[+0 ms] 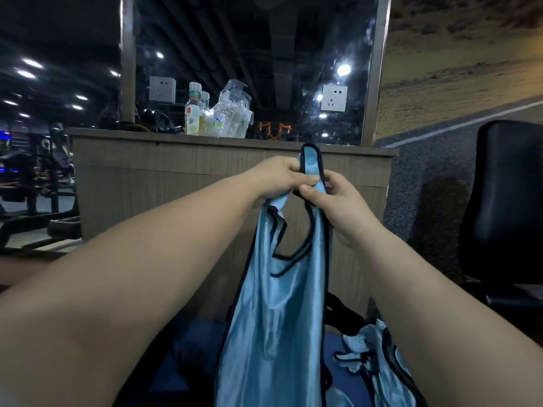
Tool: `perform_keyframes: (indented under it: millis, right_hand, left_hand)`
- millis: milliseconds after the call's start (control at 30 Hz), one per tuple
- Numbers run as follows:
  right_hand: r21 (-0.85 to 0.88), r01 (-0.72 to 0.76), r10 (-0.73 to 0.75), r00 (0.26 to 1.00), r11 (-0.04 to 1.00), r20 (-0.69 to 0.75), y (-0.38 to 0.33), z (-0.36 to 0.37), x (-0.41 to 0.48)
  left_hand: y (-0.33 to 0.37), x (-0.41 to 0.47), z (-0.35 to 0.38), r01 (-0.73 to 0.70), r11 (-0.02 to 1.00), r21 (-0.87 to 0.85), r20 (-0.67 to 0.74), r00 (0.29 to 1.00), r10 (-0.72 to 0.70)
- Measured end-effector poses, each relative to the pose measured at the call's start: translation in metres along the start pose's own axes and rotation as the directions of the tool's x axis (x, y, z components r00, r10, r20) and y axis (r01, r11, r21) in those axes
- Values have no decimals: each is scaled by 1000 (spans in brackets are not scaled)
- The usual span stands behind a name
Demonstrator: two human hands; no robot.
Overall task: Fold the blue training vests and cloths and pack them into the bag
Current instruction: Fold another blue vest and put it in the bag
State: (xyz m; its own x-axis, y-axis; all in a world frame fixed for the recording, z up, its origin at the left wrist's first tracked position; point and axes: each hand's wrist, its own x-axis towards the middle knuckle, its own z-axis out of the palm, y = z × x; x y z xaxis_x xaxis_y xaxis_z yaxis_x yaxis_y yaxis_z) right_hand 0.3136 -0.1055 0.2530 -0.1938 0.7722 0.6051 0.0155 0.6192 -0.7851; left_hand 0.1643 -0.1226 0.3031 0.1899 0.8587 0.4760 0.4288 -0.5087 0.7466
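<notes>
A light blue training vest (273, 318) with dark trim hangs straight down in the middle of the view, held up by its shoulder straps. My left hand (279, 179) grips one strap at the top. My right hand (332, 201) pinches the other strap right beside it, so the two hands nearly touch. Below, at the lower right, more crumpled blue vests (373, 359) lie in a heap on a dark blue surface (194, 348). A black strap (343, 315) shows behind the hanging vest; whether it belongs to the bag I cannot tell.
A wooden counter (176, 177) stands close in front, with drink bottles (195, 110) and clear plastic packaging (232, 113) on its ledge and a mirror behind. A black padded seat (508, 207) is at the right. Gym equipment (38, 177) fills the left.
</notes>
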Motion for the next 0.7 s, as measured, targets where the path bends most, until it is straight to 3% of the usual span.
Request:
perform_keyframes:
  millis: [100,267,400,533,700]
  right_hand:
    - [-174,-4,-10,997,985,-82,1,-6,2]
    - [-184,-11,-43,957,983,-285,1,-34,1]
    - [-166,-96,-11,835,981,-550,5,-61,2]
    - [-120,-161,30,710,980,-704,6,-83,2]
    - [-61,-233,128,713,971,-689,10,-88,2]
  left_hand:
    - [-1,-2,-4,16,1000,21,64,998,-17]
    - [-6,-6,-30,111,994,-15,-8,994,-111]
    - [-19,-9,-60,170,983,-72,-171,969,-180]
    - [-32,-13,-85,243,946,215,-405,903,-140]
    - [-52,-9,-100,322,891,319,-528,841,-115]
